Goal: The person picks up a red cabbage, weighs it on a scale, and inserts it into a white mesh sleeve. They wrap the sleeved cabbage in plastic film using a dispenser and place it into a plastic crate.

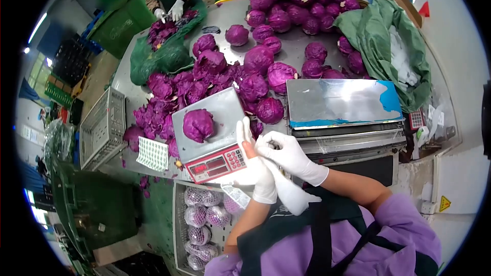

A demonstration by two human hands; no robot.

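The white-gloved left hand [261,175] points its fingers up, straight — the gloved right hand [291,156] bends its fingers beside it. Both forearms [353,186] are bare.

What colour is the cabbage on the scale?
Purple; the cabbage shows best in the head view.

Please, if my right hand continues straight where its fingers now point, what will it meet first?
Most likely your left hand: your right hand appears right beside it, though this view leaves touch and depth unclear.
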